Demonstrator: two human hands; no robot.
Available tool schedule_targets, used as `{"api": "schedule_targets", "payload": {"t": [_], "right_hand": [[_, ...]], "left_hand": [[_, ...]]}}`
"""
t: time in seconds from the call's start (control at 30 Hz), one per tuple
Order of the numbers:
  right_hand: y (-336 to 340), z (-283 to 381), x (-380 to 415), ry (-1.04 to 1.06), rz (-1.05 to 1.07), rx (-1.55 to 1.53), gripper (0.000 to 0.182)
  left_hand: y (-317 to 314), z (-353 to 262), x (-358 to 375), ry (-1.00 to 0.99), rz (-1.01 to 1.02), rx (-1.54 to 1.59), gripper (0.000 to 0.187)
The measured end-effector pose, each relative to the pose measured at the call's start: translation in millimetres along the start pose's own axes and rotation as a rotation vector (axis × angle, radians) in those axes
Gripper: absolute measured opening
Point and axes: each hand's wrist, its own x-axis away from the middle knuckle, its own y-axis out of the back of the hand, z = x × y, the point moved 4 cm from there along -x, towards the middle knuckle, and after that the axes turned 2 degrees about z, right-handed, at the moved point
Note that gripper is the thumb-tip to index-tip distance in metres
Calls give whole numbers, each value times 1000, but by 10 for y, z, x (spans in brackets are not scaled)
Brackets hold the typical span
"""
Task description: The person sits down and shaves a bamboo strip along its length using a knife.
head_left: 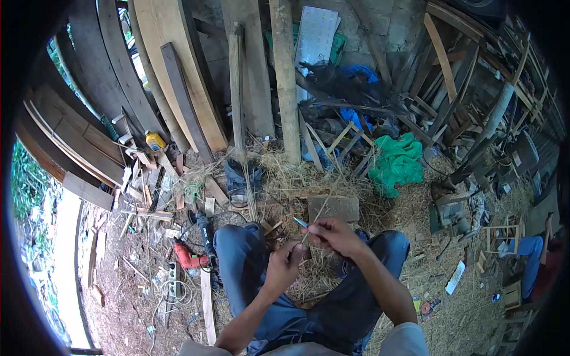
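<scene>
My left hand (282, 267) is closed around a thin pale strip (323, 206), which looks like bamboo or cane and slants up and away past my other hand. My right hand (337, 236) grips a small knife (300, 222); its bluish pointed blade sticks out to the left beside the strip, and the handle is hidden in my fingers. Both hands are close together between my bent knees. Just beyond them a flat wooden block (341, 209) lies on the straw-strewn ground.
To my left are a red power drill (190, 256), an angle grinder (205, 234) and a power strip (174, 280) with its cord. Long boards (178, 71) lean at the back. A green plastic sheet (396, 163) lies ahead right. Another person's leg (528, 261) shows at far right.
</scene>
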Motion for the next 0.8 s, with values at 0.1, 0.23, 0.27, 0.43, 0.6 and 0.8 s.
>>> {"api": "schedule_targets", "payload": {"t": [0.1,0.23,0.27,0.43,0.6,0.8], "right_hand": [[212,26,-44,-62,-37,-61,27],[262,100,7,-87,-13,-7,27],[290,127,9,-76,-27,-5,27],[470,101,-21,-39,-73,41,26],[572,174,-14,-70,-189,45,28],[850,270,-6,1,-300,13,26]], "left_hand": [[10,0,45,72,42,-7,17],[21,-3,95,21,27,-35,16],[25,-8,108,3,36,-62,15],[33,-124,109,42,69,-118,13],[35,-56,115,-16,48,-88,12],[92,-12,133,36,84,-79,12]]}}
